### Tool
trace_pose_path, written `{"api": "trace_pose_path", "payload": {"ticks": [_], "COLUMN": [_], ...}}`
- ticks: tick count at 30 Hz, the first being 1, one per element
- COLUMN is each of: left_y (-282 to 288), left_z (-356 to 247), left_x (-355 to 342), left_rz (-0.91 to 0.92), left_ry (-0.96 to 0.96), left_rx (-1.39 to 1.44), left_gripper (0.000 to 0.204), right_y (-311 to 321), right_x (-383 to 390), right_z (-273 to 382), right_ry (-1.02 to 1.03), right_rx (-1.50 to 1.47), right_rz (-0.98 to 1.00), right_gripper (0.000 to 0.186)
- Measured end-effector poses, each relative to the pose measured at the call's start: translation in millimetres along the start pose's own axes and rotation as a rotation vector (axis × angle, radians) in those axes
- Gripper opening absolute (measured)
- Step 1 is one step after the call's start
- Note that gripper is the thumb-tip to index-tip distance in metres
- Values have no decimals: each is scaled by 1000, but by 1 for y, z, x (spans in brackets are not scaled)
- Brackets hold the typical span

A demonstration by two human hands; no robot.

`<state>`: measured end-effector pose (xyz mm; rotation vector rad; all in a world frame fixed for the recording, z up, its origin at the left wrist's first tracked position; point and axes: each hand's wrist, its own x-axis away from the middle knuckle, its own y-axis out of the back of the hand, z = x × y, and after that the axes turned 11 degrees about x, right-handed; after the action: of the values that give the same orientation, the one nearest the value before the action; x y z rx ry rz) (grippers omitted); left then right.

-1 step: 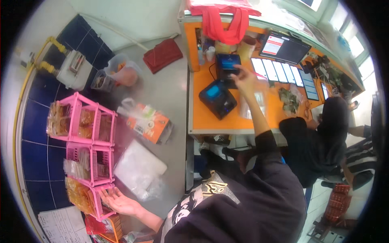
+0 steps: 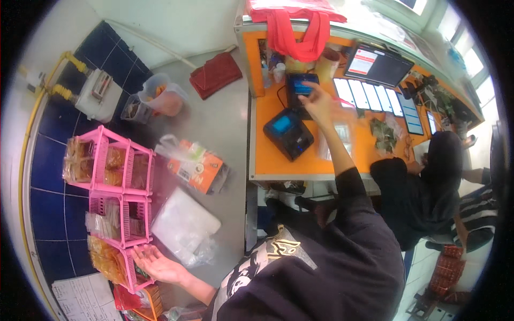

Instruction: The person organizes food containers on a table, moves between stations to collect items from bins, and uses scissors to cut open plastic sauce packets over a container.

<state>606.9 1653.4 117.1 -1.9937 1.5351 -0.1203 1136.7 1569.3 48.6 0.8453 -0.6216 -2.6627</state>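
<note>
Reaching far forward, the right hand (image 2: 317, 101) touches a small blue screen (image 2: 301, 85) on the orange desk (image 2: 262, 155) — its fingers look spread, holding nothing. The left hand (image 2: 155, 264) lies open, palm up, empty — just beside the pink baskets (image 2: 115, 187) and a clear plastic bag (image 2: 184, 224).

Orange worktop (image 2: 267, 160), right of a grey worktop (image 2: 225, 117).

- Red cloth bag (image 2: 294, 27), draped over the orange worktop's far edge.
- Dark monitor (image 2: 377, 67), lit, behind a row of phones (image 2: 375, 96) lying side by side.
- Folded red cloth (image 2: 216, 74), grey worktop, far end.
- Clear plastic tubs (image 2: 158, 96), orange contents.
- Orange carton in clear wrap (image 2: 195, 166), mid-worktop.
- White meter box (image 2: 96, 93) with yellow pipe (image 2: 69, 59), blue-tiled wall.
- Seated person in black (image 2: 428, 182), right.
</note>
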Motion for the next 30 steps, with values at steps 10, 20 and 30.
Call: {"api": "trace_pose_path", "payload": {"ticks": [10, 20, 30], "left_y": [-73, -131, -205], "left_z": [30, 81, 385], "left_x": [-2, -103, -352], "left_rz": [-51, 58, -76], "left_ry": [-94, -81, 542], "left_rx": [-65, -391, -606], "left_gripper": [49, 37, 49], "right_y": [-179, -194, -203], "right_x": [-164, -185, -188], "right_z": [-107, -165, -165], "right_ry": [93, -28, -122], "right_rx": [880, 930, 728], "right_rz": [476, 524, 380], "right_gripper": [34, 28, 21]}}
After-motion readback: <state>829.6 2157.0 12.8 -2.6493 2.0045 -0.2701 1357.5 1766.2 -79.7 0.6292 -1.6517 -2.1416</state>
